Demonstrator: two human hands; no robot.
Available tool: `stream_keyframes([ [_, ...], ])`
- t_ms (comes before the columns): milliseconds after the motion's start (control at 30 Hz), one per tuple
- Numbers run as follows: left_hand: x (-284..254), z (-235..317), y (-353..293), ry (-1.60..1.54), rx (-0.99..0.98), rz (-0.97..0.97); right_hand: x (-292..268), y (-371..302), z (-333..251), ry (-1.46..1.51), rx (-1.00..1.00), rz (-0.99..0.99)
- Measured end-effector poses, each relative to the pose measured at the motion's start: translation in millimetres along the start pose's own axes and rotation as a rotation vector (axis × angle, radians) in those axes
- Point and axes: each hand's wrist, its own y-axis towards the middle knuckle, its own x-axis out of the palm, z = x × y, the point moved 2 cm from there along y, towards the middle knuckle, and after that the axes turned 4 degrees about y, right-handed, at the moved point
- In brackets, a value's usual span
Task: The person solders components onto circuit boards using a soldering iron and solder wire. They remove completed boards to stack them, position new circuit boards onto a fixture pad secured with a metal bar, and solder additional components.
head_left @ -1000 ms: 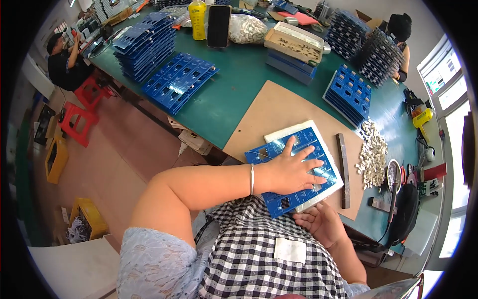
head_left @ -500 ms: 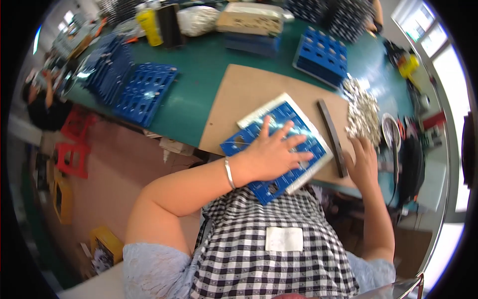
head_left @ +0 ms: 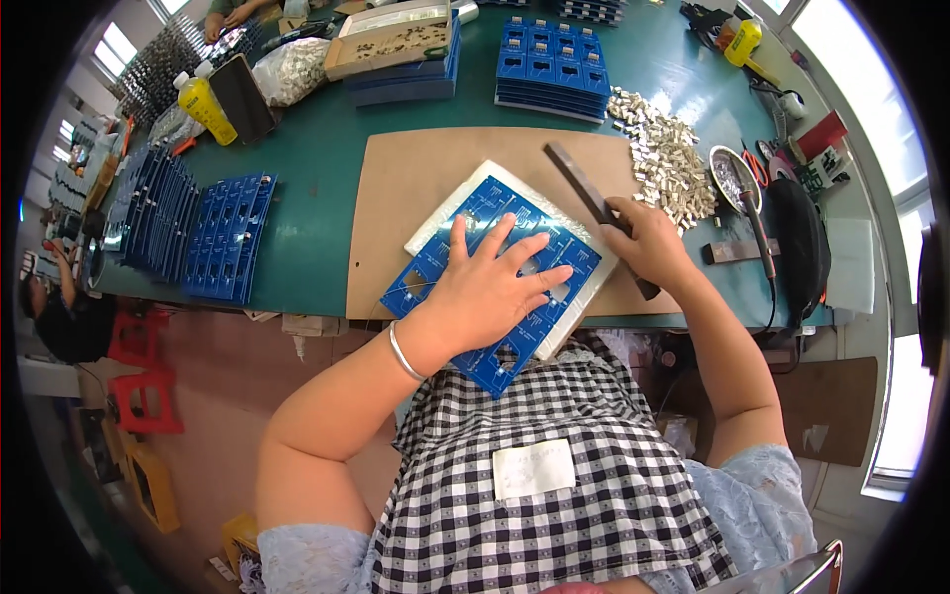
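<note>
My left hand point(head_left: 492, 287) lies flat with fingers spread on a blue plastic tray point(head_left: 445, 259) with rectangular cut-outs. The tray rests on a white sheet point(head_left: 450, 210) on a brown board point(head_left: 416, 173), and its near corner overhangs the table edge. My right hand point(head_left: 648, 246) grips a long dark flat bar point(head_left: 579, 188) that lies slanted across the board's right side, touching the tray's right edge. A heap of small silvery metal parts point(head_left: 663, 158) sits just beyond the bar.
The green table point(head_left: 317, 168) carries stacks of blue trays at the left point(head_left: 198, 233) and at the back point(head_left: 554, 64), a yellow bottle point(head_left: 203, 104), a box of small parts point(head_left: 391, 40), a metal bowl point(head_left: 732, 178). Red stools point(head_left: 143, 396) stand below left. Another person point(head_left: 54, 317) sits at far left.
The view has swung so the board now sits centred. My right hand came up from under the tray's near edge and took hold of the dark bar. My left hand stays pressed on the tray.
</note>
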Motion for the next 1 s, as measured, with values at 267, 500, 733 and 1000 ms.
stream_keyframes([
  [267,-2,1,1,0.004,-0.001,-0.046,24,27,-50,0.134,-0.236,-0.172],
  [500,-10,1,4,-0.062,0.016,-0.079,25,23,-50,0.04,-0.272,-0.165],
  [733,-21,-16,-2,-0.442,-0.051,0.054,27,18,-56,-0.059,-0.227,-0.15],
  [1000,-32,-5,-32,-0.128,-0.148,-0.066,27,16,-56,-0.108,-0.236,-0.173],
])
